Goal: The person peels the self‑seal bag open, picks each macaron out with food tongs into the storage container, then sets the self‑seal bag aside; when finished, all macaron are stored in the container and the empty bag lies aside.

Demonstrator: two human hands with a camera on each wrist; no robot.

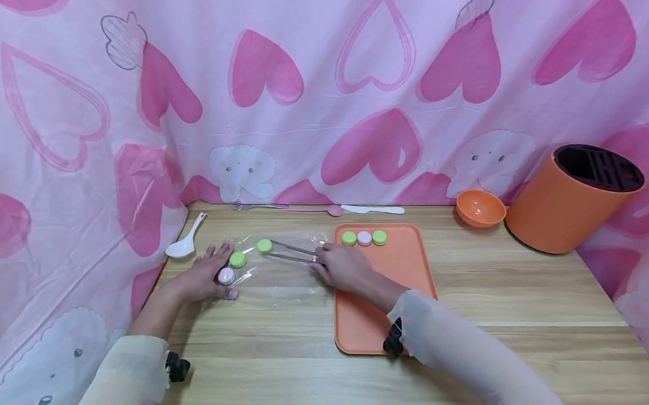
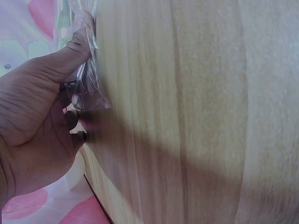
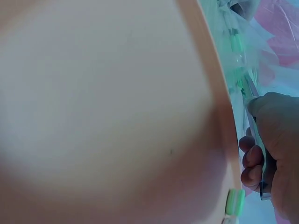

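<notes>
My left hand (image 1: 201, 276) grips the left end of a clear plastic package (image 1: 285, 282), thumb along its near side in the left wrist view. Next to that hand are a pale lilac macaron (image 1: 225, 275) and a green macaron (image 1: 237, 259). Slim metal tongs (image 1: 294, 252) are held in my right hand (image 1: 343, 266), fingers curled round them. Their tips reach left to another green macaron (image 1: 264, 246) at the package; whether they pinch it is too small to tell. Two green macarons (image 1: 348, 238) with a pink macaron (image 1: 364, 238) between them sit along the far edge of an orange tray (image 1: 363, 326).
A white spoon (image 1: 187, 240) lies left of the package. Along the back edge are a fork (image 1: 258, 206), a pink spoon (image 1: 314, 210) and a white knife (image 1: 373, 209). An orange bowl (image 1: 481, 208) and an orange knife block (image 1: 565, 209) stand at the back right.
</notes>
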